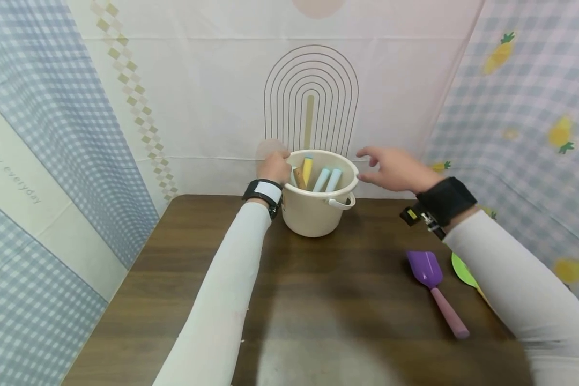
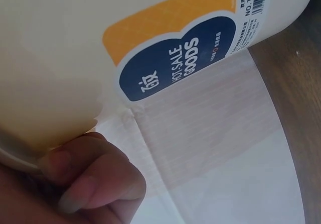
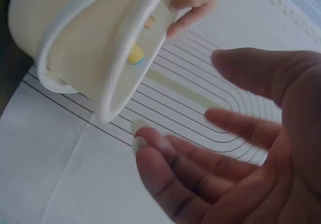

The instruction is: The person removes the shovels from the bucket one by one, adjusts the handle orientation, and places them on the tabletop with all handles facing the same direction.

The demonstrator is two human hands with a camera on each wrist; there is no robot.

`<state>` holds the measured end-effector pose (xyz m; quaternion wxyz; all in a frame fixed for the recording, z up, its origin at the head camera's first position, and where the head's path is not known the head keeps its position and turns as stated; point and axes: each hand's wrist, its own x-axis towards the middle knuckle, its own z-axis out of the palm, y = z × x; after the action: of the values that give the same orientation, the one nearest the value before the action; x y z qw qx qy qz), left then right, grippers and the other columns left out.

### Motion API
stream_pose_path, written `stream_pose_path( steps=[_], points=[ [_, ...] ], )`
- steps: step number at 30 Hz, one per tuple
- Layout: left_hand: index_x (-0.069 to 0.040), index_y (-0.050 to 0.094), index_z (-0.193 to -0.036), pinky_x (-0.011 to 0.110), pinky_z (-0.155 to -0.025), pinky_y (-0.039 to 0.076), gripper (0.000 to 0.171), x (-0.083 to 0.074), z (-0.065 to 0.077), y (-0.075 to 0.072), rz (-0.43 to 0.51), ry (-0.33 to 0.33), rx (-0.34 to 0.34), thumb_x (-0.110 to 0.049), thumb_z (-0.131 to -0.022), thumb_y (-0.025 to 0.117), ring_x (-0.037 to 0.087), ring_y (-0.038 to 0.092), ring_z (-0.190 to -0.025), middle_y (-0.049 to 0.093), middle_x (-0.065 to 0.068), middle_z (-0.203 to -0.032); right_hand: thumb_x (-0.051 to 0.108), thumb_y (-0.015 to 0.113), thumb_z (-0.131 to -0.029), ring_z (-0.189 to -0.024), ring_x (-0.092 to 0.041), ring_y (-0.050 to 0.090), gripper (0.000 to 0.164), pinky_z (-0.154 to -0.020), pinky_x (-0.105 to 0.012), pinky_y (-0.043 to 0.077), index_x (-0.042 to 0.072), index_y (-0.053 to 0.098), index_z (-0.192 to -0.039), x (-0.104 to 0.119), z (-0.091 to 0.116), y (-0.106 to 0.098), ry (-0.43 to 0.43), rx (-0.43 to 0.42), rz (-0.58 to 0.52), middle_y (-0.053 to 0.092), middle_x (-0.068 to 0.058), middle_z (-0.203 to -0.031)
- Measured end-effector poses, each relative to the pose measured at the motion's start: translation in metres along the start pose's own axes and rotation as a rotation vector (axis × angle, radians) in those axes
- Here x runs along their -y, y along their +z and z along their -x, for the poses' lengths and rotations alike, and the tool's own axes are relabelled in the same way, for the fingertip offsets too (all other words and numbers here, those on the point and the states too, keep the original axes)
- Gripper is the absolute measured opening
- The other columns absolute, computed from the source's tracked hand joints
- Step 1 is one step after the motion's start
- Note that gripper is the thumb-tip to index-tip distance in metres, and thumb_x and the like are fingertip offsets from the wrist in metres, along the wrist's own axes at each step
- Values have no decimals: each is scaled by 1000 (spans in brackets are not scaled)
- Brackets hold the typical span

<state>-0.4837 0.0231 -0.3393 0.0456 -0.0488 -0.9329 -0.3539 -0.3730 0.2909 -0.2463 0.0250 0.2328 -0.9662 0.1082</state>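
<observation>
A cream bucket point(image 1: 309, 215) stands at the back of the table, its handle point(image 1: 342, 202) hanging down at the front right. Inside lean several sticks or tool handles: a yellow one point(image 1: 307, 170), a brown one point(image 1: 299, 178) and pale blue ones point(image 1: 334, 180). My left hand point(image 1: 274, 167) grips the bucket's left rim, and its curled fingers show below the label point(image 2: 175, 53) in the left wrist view. Just off the right rim is my right hand point(image 1: 394, 169), its fingers spread and relaxed, with nothing between thumb and fingertips in the right wrist view point(image 3: 241, 143).
On the right of the brown wooden table point(image 1: 183, 300) lies a purple scoop or spatula point(image 1: 425, 269) with a pink handle. Beside it is a green utensil point(image 1: 463, 272), partly hidden by my right forearm. Patterned cloth point(image 1: 212, 96) hangs behind and along both sides.
</observation>
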Motion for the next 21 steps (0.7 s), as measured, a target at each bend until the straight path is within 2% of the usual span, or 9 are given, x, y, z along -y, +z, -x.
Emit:
stream_pose_path(
  steps=[4, 7, 11, 14, 21],
  points=[
    [-14, 52, -153, 33, -75, 56, 53, 0, -1, 1, 1, -10, -4, -7, -101, 49, 27, 69, -97, 60, 10, -150, 24, 61, -103, -111, -40, 68, 52, -94, -56, 54, 5, 50, -150, 5, -31, -2, -63, 94, -18, 64, -29, -132],
    [-14, 52, -153, 35, -80, 57, 53, 1, -4, 4, 4, -12, -2, -7, -101, 50, 27, 69, -104, 59, 10, -151, 25, 57, -104, -119, -40, 64, 52, -99, -55, 52, 7, 49, -152, 9, -52, -2, -69, 159, -19, 61, -28, -137],
    [-14, 52, -153, 37, -87, 57, 53, 3, -7, 6, -7, -4, -6, -7, -100, 51, 27, 67, -112, 60, 10, -150, 27, 54, -105, -127, -42, 59, 52, -103, -57, 50, 9, 47, -154, 14, -77, 2, -32, 212, -8, 58, -29, -142],
    [-14, 53, -153, 38, -89, 57, 53, 4, -8, 6, -20, -3, -14, -8, -100, 51, 28, 67, -112, 60, 10, -150, 26, 53, -106, -134, -44, 54, 53, -108, -59, 47, 8, 45, -155, 17, -94, 6, 4, 256, -17, 55, -29, -146],
    [-16, 53, -153, 38, -93, 56, 53, 2, -7, 5, -57, 6, -6, -9, -101, 52, 26, 66, -114, 58, 7, -152, 26, 54, -106, -150, -43, 37, 56, -123, -59, 31, 4, 43, -156, 18, -129, 17, 43, 345, -15, 41, -24, -162]
  ],
)
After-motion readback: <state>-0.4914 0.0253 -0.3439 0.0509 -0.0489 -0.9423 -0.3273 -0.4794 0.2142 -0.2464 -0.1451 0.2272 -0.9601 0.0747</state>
